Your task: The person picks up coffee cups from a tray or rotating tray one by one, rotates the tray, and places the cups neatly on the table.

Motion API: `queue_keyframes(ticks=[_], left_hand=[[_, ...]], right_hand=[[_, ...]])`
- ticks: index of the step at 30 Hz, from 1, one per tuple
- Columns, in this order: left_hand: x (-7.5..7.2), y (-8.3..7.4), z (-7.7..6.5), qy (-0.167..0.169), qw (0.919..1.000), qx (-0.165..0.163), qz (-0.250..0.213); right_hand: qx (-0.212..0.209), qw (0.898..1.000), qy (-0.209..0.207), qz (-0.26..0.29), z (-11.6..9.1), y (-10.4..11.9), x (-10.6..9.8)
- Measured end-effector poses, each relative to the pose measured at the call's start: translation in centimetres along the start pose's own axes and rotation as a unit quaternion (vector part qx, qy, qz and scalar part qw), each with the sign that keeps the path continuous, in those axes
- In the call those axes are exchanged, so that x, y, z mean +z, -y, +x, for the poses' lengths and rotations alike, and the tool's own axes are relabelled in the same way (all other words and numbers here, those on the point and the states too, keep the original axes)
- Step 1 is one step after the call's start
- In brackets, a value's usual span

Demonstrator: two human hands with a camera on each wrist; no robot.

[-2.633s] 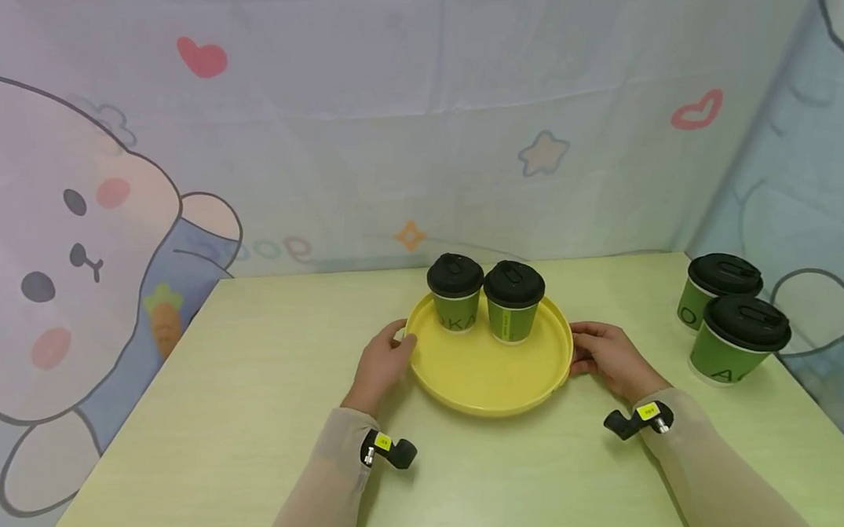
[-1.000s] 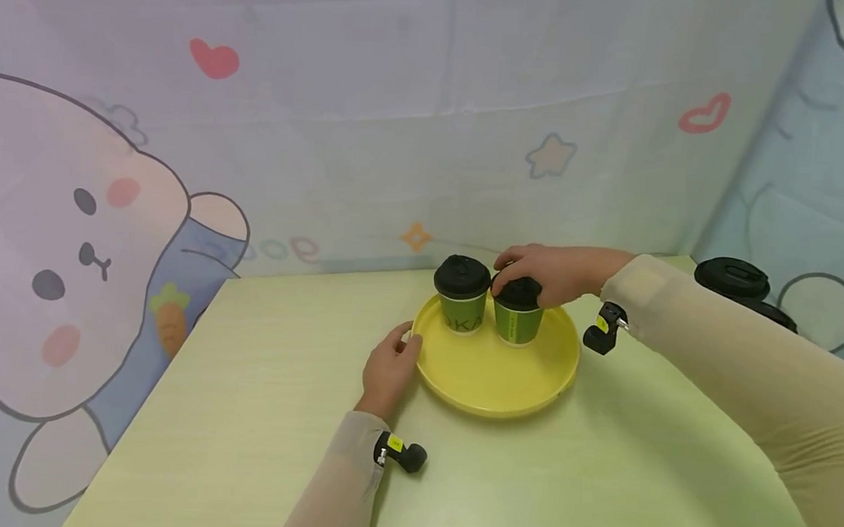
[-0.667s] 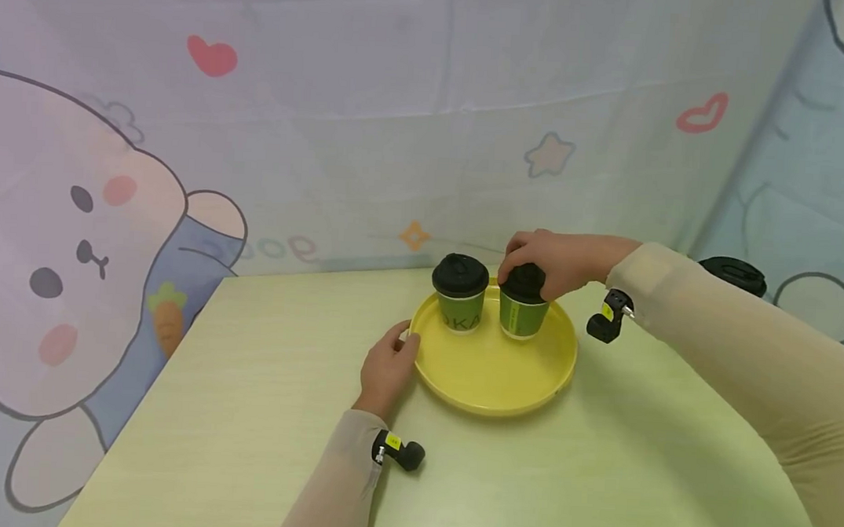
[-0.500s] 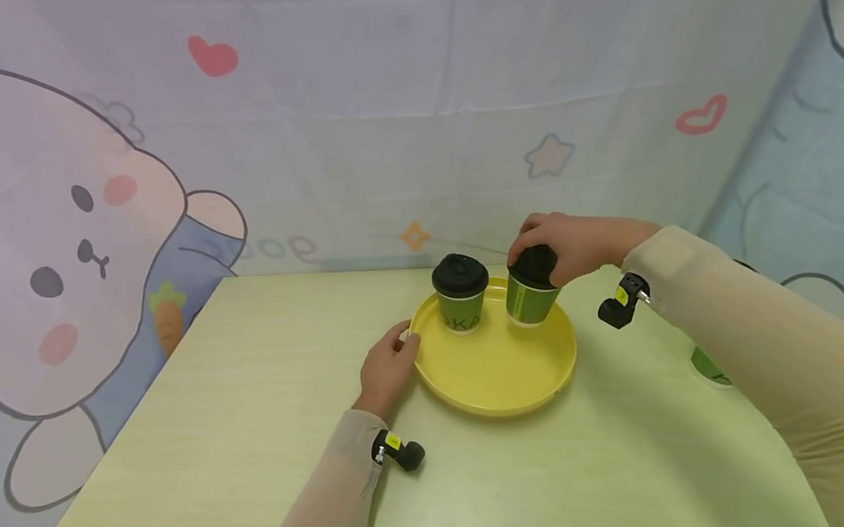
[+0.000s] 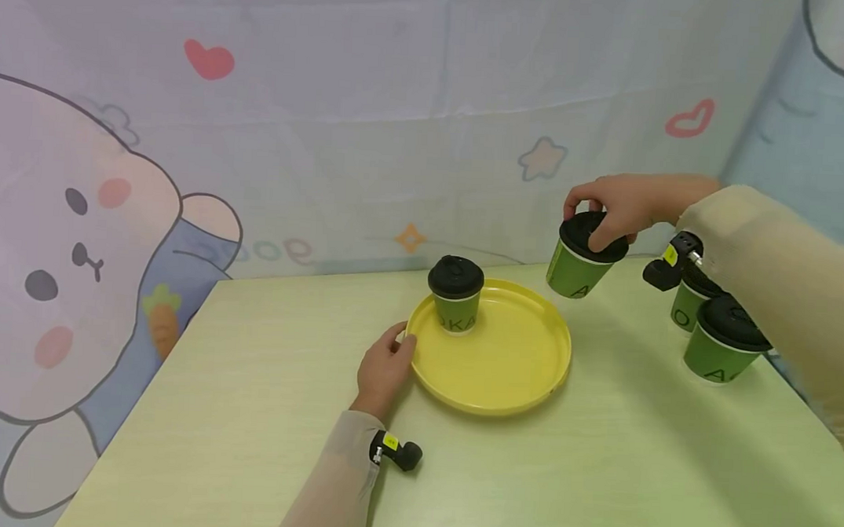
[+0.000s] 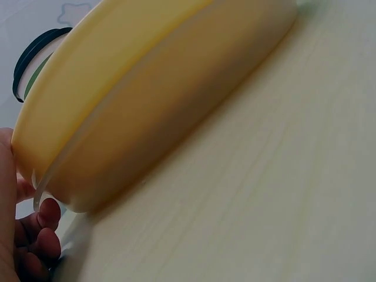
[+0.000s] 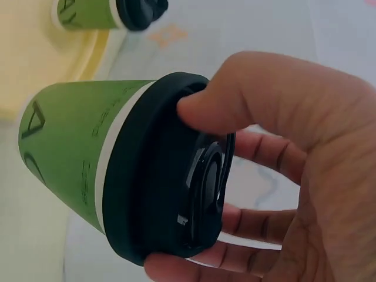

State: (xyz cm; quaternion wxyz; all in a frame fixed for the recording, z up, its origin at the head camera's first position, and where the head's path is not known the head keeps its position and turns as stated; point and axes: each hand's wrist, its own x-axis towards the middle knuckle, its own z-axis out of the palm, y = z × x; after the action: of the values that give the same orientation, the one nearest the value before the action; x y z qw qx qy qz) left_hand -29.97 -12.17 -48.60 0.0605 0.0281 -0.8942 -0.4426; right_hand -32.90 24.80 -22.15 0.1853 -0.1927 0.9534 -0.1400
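Observation:
My right hand (image 5: 626,205) grips a green paper coffee cup (image 5: 573,272) by its black lid (image 7: 158,170), thumb on one side and fingers round the other. The cup hangs tilted above the table, just past the right rear rim of a round yellow tray (image 5: 495,377). At the tray's left edge my left hand (image 5: 384,368) holds the rim, thumb on top; in the left wrist view the curled fingers (image 6: 44,241) show under the tray's edge. Another lidded green coffee cup (image 5: 456,308) stands upright on the tray's left rear part.
Two more lidded green cups stand on the table at the right, a front cup (image 5: 718,355) and a rear cup (image 5: 685,306) partly hidden by the right forearm. A printed cloth backdrop (image 5: 342,158) rises behind the table (image 5: 246,413).
My right hand left the tray's right rim, took the right-hand cup by its lid, lifted it and carried it right, off the tray. My left hand stays at the rim.

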Motion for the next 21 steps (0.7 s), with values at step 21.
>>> queue_keyframes(ticks=[21], left_hand=[[0.2,-0.5,-0.3,0.007,0.9999,-0.013,-0.002]], right_hand=[[0.133,0.988,0.042,0.069,-1.4,-7.9,2.6]])
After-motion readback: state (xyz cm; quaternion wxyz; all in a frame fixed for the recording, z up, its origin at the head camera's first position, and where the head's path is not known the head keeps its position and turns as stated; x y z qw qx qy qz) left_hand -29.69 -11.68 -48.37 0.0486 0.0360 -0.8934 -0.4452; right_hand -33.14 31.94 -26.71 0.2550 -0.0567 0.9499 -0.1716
